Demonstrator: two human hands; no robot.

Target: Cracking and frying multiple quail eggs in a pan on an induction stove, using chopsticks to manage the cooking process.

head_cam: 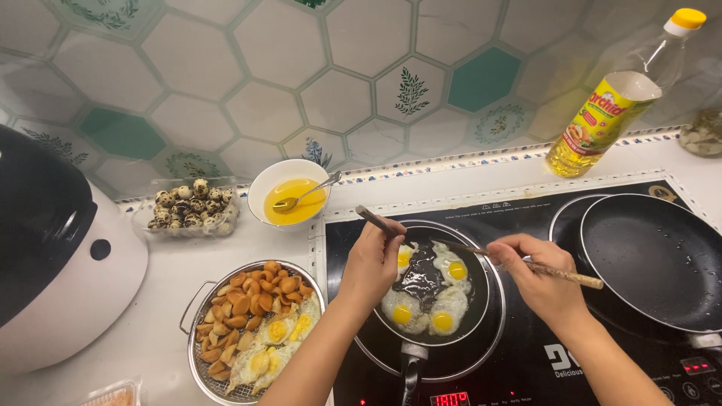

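Note:
A small black frying pan (481, 319) sits on the left burner of a black induction cooktop (526, 361), holding several small fried eggs (430, 301) with yellow yolks. My left hand (372, 263) grips a thin dark utensil (374, 219) at the pan's left rim. My right hand (538, 274) holds wooden chopsticks (556, 272) whose tips reach over the eggs in the pan.
A metal strainer basket (197, 304) at the left holds sliced sausage and fried eggs. Behind it stand a clear tray of speckled quail eggs (188, 204) and a white bowl of yellow liquid with a spoon (293, 199). An oil bottle (613, 105), a second empty pan (654, 256) and a white appliance (60, 256) are nearby.

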